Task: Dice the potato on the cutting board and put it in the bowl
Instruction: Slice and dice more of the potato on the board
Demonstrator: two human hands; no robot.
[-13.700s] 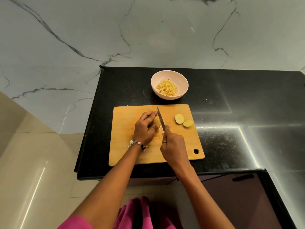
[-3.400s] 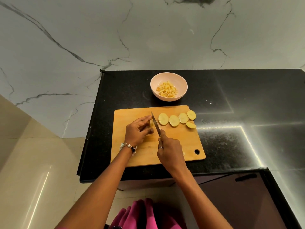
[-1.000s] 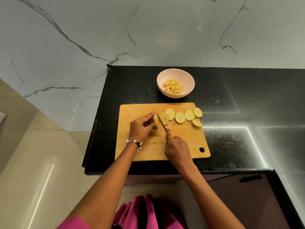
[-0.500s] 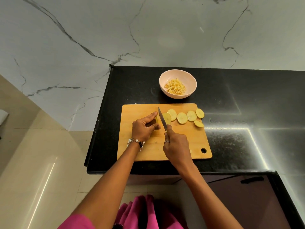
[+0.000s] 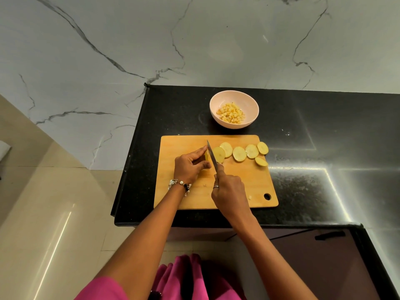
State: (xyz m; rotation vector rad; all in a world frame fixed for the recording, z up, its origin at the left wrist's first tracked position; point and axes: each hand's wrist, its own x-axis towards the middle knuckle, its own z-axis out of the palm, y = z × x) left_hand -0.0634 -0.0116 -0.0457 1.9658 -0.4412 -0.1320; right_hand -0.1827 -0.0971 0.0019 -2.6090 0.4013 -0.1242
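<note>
Left hand (image 5: 190,166) pinches the potato stub (image 5: 207,156) between curled fingers to steady it, while right hand (image 5: 229,192) grips the knife (image 5: 212,155) slicing just beside those fingertips

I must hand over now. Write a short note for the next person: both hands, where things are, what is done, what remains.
Left hand pinches the last potato end on the cutting board. Right hand grips the knife, blade against that piece.
Six potato slices lie in a row on the board's far right.
Done: diced potato in the bowl.
Left: finish slicing, dice the slices, move them to the bowl.
</note>
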